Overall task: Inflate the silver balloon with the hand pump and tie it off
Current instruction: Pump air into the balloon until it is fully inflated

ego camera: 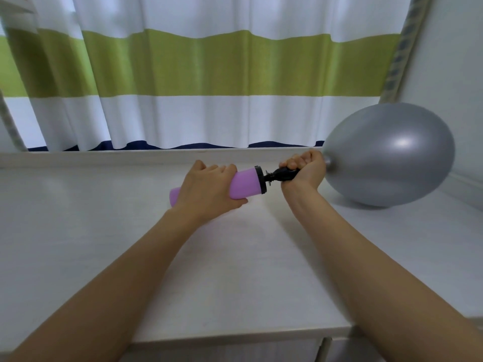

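Balloon point(389, 155): light, springy, burstable; right hand point(304, 167) is pinching its neck, the best hold, on the nozzle. Left hand point(206, 189) is gripping the pump point(247, 184).

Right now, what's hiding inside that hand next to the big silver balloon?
The right hand grips the black nozzle end of the purple pump. The silver balloon has its neck poking out beside the fist. Where the neck meets the nozzle is covered by fingers.

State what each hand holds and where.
Left hand grips the pump by its purple barrel; right hand grips its black nozzle end at the silver balloon neck.
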